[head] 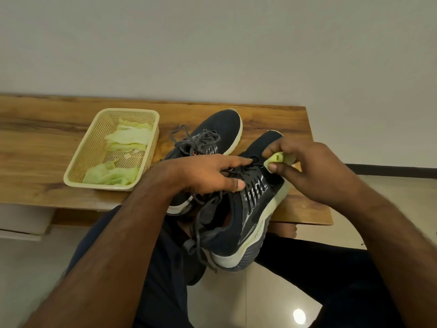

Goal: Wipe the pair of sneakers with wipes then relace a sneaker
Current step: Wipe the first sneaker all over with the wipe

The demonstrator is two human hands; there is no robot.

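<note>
Left hand (212, 175) gripping the near dark sneaker (238, 216) over its laces, thumb against the side. Right hand (307, 169) pinching a crumpled pale green wipe (277, 159) against that sneaker's upper near the toe. Heel hanging off the near edge of the wooden table (42, 138), toe over the tabletop. Second sneaker (217, 129) lying on the table just behind, laces loose. Toward the left, a cream plastic basket (80, 162) holding more green wipes (128, 136).

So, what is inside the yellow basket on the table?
The basket holds crumpled pale green wipes, some at its far end and more at the near end. Bare mesh floor shows between them. Anything under the wipes is covered.
</note>
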